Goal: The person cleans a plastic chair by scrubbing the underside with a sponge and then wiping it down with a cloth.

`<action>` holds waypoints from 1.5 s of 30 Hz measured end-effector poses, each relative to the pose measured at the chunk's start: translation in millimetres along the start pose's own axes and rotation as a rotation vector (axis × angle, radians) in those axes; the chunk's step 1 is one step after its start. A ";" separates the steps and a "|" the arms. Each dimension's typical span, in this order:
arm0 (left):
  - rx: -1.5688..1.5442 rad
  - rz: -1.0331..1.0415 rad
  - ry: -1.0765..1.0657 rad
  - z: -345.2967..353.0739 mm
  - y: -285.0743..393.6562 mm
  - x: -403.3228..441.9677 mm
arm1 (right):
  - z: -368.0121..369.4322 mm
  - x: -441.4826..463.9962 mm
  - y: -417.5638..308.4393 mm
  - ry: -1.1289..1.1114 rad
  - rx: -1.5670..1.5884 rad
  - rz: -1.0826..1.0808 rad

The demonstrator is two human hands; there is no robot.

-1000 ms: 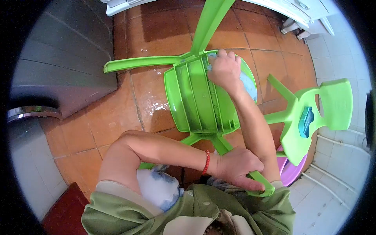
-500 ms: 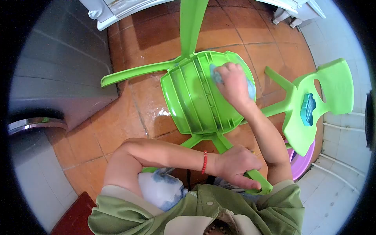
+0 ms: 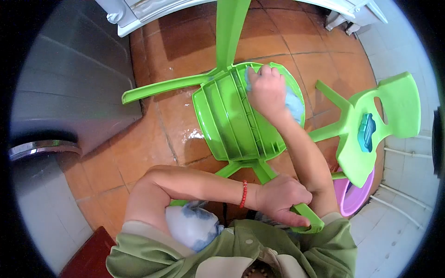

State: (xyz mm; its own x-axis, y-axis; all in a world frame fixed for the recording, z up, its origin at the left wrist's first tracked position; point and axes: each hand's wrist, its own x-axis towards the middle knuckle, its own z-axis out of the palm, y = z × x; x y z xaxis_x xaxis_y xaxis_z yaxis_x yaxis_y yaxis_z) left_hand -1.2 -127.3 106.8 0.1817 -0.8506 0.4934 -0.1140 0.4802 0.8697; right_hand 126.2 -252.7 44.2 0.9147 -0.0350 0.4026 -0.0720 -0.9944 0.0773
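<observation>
A green plastic chair [image 3: 225, 123] lies tipped on the tiled floor, its ribbed underside facing me. My left hand [image 3: 282, 197], with a red bead bracelet at the wrist, is wrapped around the end of one chair leg close to my body. My right hand [image 3: 268, 92] presses a light blue cloth [image 3: 293, 105] against the far right part of the underside. The cloth shows on both sides of that hand; its fingers are curled and partly hidden. My left forearm crosses in front of me.
A second green chair [image 3: 401, 106] stands at right with a teal brush-like object [image 3: 367, 132] on its seat. Below it is a purple basin [image 3: 357, 201]. A grey appliance [image 3: 79, 69] stands at left, white furniture [image 3: 171, 11] at the back. The floor [image 3: 134, 157] looks wet.
My right hand has slid slightly to the left and up across the underside with the cloth. My left hand keeps its hold on the leg.
</observation>
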 end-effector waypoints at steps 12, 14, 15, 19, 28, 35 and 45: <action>0.086 0.020 0.005 -3.9 0.5 1.4 | 16.1 20.3 17.6 -0.071 0.146 0.108; 0.094 0.021 -0.004 -4.0 0.3 1.4 | 14.4 32.8 17.0 -0.179 0.134 0.268; 0.091 0.022 -0.003 -3.4 0.3 0.9 | 13.2 34.9 17.0 -0.203 0.115 0.277; 0.058 0.010 -0.005 -2.9 0.5 1.1 | 19.4 30.9 21.2 -0.128 0.145 0.156; 0.023 0.011 -0.026 -2.1 -1.3 0.9 | 11.5 26.5 7.7 -0.200 0.123 0.056; 0.046 0.012 -0.014 -3.0 -1.2 1.0 | 18.6 30.3 4.1 -0.112 0.116 0.100; 0.006 -0.018 0.000 -7.7 1.5 2.7 | -10.0 20.6 -0.7 -0.210 -0.007 -0.020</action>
State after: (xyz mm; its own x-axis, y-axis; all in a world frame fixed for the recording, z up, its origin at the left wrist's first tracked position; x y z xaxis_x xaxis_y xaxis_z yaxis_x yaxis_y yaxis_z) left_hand 6.6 -127.3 109.5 0.1836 -0.8594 0.4773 -0.1163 0.4631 0.8786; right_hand 141.1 -251.8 61.6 0.9788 -0.0364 0.2018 -0.0555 -0.9944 0.0897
